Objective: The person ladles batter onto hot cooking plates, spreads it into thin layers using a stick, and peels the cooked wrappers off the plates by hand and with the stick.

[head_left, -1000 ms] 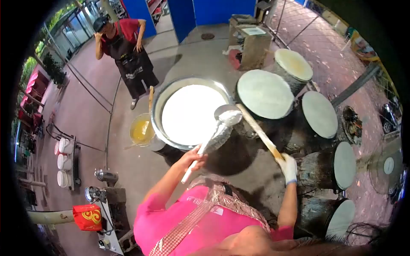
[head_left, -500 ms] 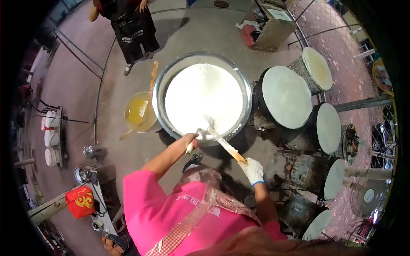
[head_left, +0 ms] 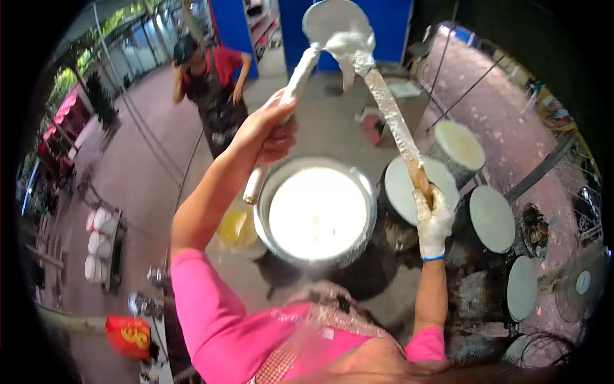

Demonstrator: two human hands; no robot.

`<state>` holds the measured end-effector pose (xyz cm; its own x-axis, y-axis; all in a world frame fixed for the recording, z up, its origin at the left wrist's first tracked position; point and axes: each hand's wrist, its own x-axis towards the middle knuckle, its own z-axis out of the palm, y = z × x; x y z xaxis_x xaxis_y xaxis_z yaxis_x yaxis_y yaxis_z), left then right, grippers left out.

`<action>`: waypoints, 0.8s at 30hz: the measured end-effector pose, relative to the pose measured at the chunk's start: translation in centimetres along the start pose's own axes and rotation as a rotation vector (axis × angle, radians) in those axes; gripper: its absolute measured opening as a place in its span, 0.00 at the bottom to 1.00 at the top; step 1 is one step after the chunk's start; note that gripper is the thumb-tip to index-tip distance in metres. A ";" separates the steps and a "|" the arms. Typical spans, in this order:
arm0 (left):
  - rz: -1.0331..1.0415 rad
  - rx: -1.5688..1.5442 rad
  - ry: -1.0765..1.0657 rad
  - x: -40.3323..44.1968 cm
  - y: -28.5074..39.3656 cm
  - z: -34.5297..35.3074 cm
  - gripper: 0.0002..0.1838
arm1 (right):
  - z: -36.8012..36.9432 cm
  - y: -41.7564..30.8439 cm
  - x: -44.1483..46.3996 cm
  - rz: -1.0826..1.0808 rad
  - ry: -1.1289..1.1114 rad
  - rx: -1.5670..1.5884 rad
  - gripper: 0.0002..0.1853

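Observation:
In front of me stands a wide metal pot (head_left: 262,227) filled with white batter (head_left: 318,214). My bare left hand (head_left: 272,131) is closed round a batter-coated stick-like handle (head_left: 300,77), raised above the pot. My right hand (head_left: 435,221), in a white glove, grips the wooden end of a long paddle (head_left: 393,112), its upper part smeared with batter. Both tools meet at a round, flat, pale head (head_left: 336,22), with thick batter clinging to its lower edge and hanging down. I cannot tell which tool the round head belongs to.
Several drum-like stoves with round pale tops, such as this griddle (head_left: 492,219), stand at the right. A container of yellow liquid (head_left: 236,229) is left of the pot. A person (head_left: 214,89) stands beyond it. White buckets (head_left: 99,243) and a red bag (head_left: 128,336) are at the left.
Both hands have risen from the pot's near rim, lifting the handle and the paddle high above the batter. The view has tilted up, showing more of the person and blue panels behind.

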<state>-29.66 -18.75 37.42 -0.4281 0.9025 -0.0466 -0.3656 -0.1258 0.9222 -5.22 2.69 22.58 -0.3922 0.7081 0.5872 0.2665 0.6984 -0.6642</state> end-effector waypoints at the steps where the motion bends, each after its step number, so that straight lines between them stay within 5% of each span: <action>1: 0.046 0.071 0.003 0.4 0.4 -0.4 0.26 | -0.5 -0.3 0.6 0.066 -0.012 0.142 0.18; 3: 0.113 0.175 0.034 2.2 -1.7 -2.2 0.26 | 1.6 2.3 -1.1 0.162 -0.057 0.449 0.19; 5: -0.093 0.057 -0.076 3.6 -6.7 -5.9 0.23 | 4.6 6.7 -5.9 0.374 -0.272 0.436 0.16; 7: -0.483 -0.201 0.000 4.3 -11.6 -6.8 0.09 | 6.2 10.3 -11.4 0.775 -0.475 0.448 0.19; 8: -0.734 -0.438 0.077 6.5 -13.8 -8.1 0.06 | 5.5 11.5 -14.0 0.798 -0.476 0.279 0.20; 9: -0.984 -0.669 0.174 8.4 -15.6 -8.5 0.12 | 4.5 12.4 -16.3 0.825 -0.479 0.104 0.21; 11: -0.917 -0.374 -0.050 9.3 -16.8 -5.4 0.18 | -1.0 10.8 -17.8 0.756 -0.387 -0.085 0.23; 12: -1.013 -0.527 -0.089 9.9 -15.5 -3.0 0.16 | -3.1 11.7 -19.1 0.770 -0.307 -0.128 0.22; 14: -0.773 -0.220 -0.316 10.5 -16.9 2.4 0.04 | -8.5 8.8 -19.1 0.841 -0.135 0.007 0.21; 15: -0.580 -0.013 -0.396 10.5 -18.4 5.9 0.08 | -10.5 7.3 -19.2 0.870 -0.045 0.087 0.21; 16: -0.605 -0.041 -0.522 11.4 -20.9 8.1 0.19 | -10.9 7.8 -20.6 0.813 0.050 0.111 0.19; 17: -0.691 -0.057 -0.498 12.9 -24.9 9.5 0.06 | -11.1 9.6 -22.6 0.758 0.150 0.111 0.18; 18: -1.020 -0.127 -0.677 15.1 -28.4 10.8 0.21 | -11.8 10.7 -24.6 0.782 0.172 0.097 0.19; 19: -1.385 -0.234 -0.625 15.3 -30.3 14.7 0.28 | -12.8 11.7 -27.2 0.813 0.190 0.083 0.21; 20: -1.672 -0.576 -0.445 14.7 -32.5 17.7 0.25 | -13.6 12.3 -30.4 0.896 0.154 -0.102 0.22; 21: -1.687 -0.692 -0.381 13.0 -34.1 21.0 0.19 | -14.8 12.0 -33.5 0.971 0.097 -0.277 0.23; 24: -1.737 -0.509 -0.588 11.4 -47.7 26.2 0.12 | -18.4 7.8 -43.6 1.295 0.190 -0.160 0.23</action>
<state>4.57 8.37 2.96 0.8832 0.1399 -0.4476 -0.2436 0.9525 -0.1830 30.15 -20.85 0.35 0.3490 0.8636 -0.3638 0.4588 -0.4960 -0.7372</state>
